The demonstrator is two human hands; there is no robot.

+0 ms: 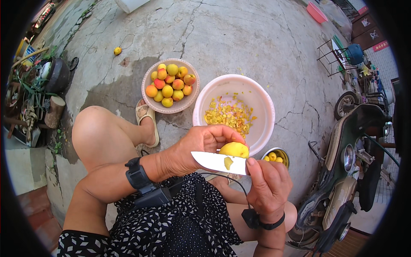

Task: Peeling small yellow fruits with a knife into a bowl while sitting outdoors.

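My left hand (199, 143) holds a yellow apricot (234, 149), its fingers curled around the far side. In my right hand (269, 186) is a knife (209, 159), gripped near the handle, with its broad blade pointing left across the near side of the fruit. A piece of peel (228, 162) sticks to the blade. Beyond my hands stands a wide pale pink basin (269, 107), with many yellow peel scraps (229, 115) on its bottom. Right of the basin, partly behind my right hand, is a metal bowl (286, 156) holding several yellow fruits (272, 156).
A pink bowl (171, 109) heaped with red-and-yellow apricots (168, 81) stands left of the basin. One loose apricot (117, 51) lies on the cracked concrete floor (239, 34). A parked motorbike (342, 171) is at right; plants and a log (55, 112) are at left.
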